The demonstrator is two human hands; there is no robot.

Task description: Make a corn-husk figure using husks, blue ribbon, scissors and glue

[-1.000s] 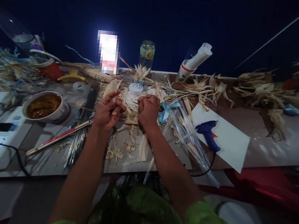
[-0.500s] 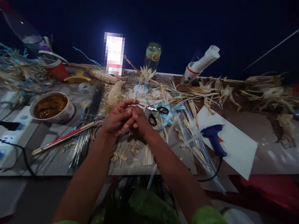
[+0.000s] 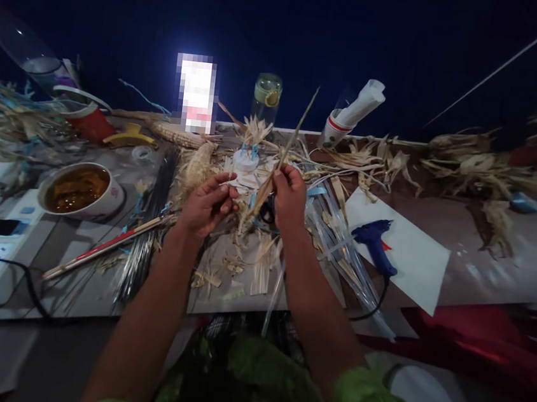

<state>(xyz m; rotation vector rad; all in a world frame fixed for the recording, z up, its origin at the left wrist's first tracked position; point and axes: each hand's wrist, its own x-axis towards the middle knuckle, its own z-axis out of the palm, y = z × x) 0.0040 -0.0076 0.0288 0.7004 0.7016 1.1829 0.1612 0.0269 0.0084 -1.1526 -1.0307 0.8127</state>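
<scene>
My right hand [image 3: 289, 197] is closed on a long, narrow strip of dry corn husk [image 3: 300, 126]; its tip points up and away, and a wider brown part hangs below the fingers. To the left, my left hand [image 3: 210, 204] is in a pinch, with something small and pale at the fingertips that I cannot make out. The two hands are apart. Beyond them stands a white round piece [image 3: 245, 161] with a tuft of husk [image 3: 257, 129] tied in blue. Black scissors handles [image 3: 266, 212] show partly beside my right hand, the rest hidden.
A blue glue gun [image 3: 376, 244] rests on a white sheet [image 3: 419, 268] at right, near clear glue sticks [image 3: 343, 266]. Leftward are bundled dark wires [image 3: 144, 239], a bowl of brown liquid [image 3: 82, 188] and a power strip [image 3: 4, 250]. A green-lidded bottle [image 3: 267, 95] stands behind.
My hands, together before, have separated. The right has moved right and up, and the long husk strip now shows in it. The view has shifted slightly.
</scene>
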